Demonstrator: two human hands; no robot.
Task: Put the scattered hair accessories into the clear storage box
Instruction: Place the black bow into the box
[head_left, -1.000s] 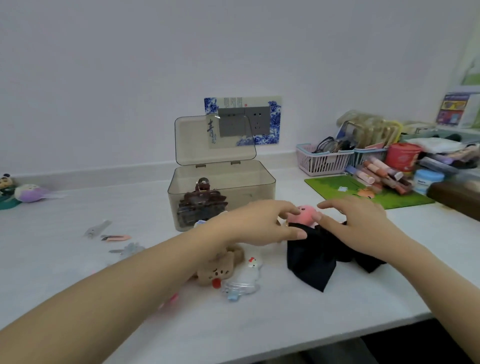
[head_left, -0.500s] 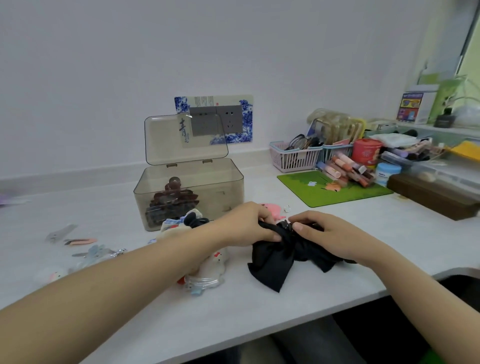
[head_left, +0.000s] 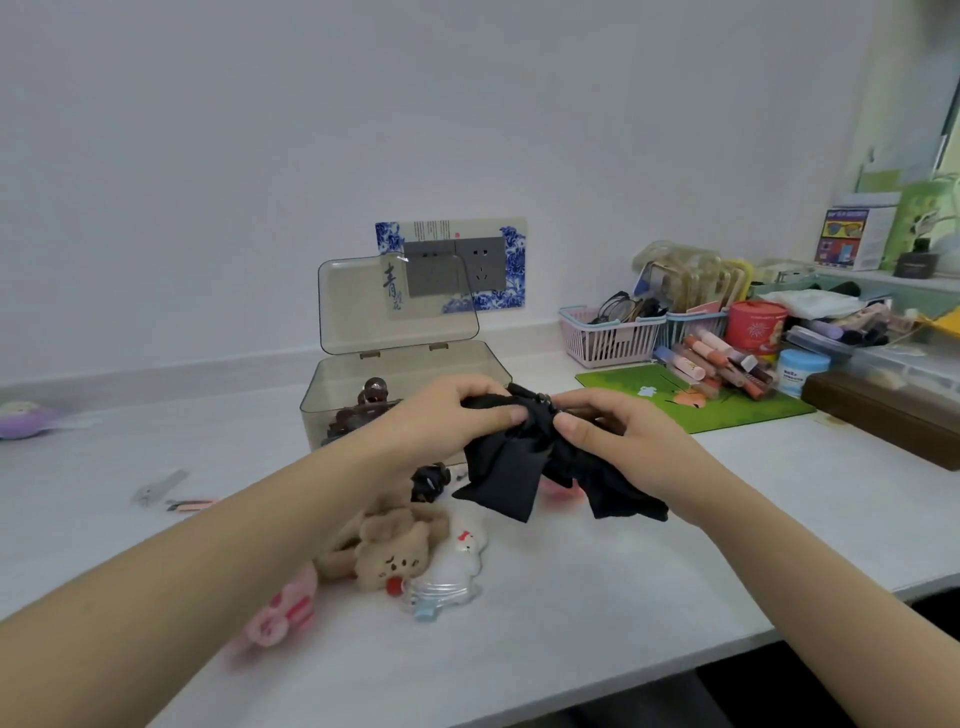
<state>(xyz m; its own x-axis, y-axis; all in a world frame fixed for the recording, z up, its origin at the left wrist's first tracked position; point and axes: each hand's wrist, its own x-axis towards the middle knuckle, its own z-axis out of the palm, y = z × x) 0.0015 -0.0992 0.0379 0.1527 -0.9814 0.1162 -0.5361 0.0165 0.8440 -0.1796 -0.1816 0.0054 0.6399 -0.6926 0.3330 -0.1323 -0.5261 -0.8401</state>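
Black fabric bow (head_left: 501, 467), soft, light and floppy, is pinched at its stiffer centre knot by left hand (head_left: 457, 415) and right hand (head_left: 613, 436), held just before the open clear box (head_left: 332, 384).

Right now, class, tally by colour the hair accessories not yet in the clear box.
Black: 2, bow held in both hands, small clip
Brown: 1, bear scrunchie
White: 1
Pink: 2
Silver: 1
Total: 7
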